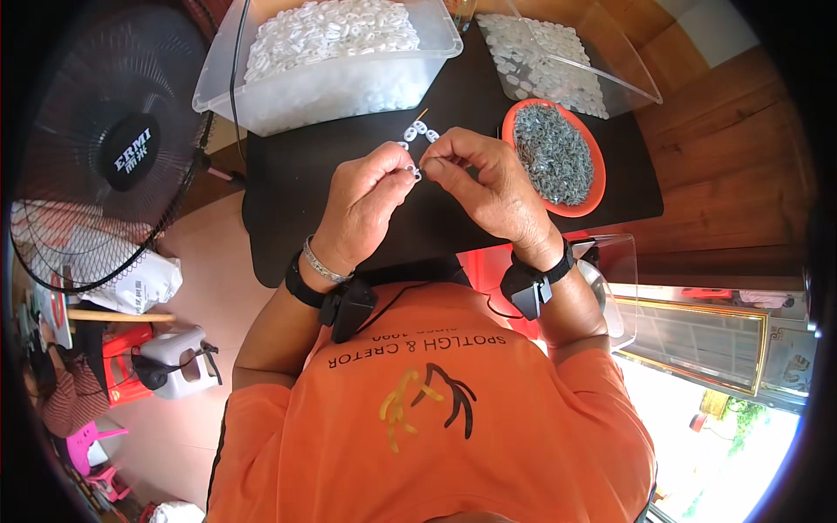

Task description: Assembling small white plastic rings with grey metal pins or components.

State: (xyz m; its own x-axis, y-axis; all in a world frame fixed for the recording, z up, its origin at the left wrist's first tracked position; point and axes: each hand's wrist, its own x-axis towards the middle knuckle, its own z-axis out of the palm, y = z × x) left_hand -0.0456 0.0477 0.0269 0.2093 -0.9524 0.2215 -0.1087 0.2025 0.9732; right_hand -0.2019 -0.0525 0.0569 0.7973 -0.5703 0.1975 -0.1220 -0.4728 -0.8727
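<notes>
My left hand point(364, 199) and my right hand point(488, 179) meet over a black table point(288, 174). Between the fingertips of both hands is a small white plastic ring part point(413, 171). A few more white ring parts point(419, 132) lie on the table just beyond my fingers, next to a thin stick. An orange bowl point(594, 195) of small grey metal pieces sits to the right of my right hand. Both wrists wear black bands; the left also has a silver bracelet.
A clear plastic bin point(227, 83) full of white parts stands at the table's far left, a clear tray point(628, 74) of white parts at the far right. A black fan point(105, 148) stands to the left. A wooden floor lies to the right.
</notes>
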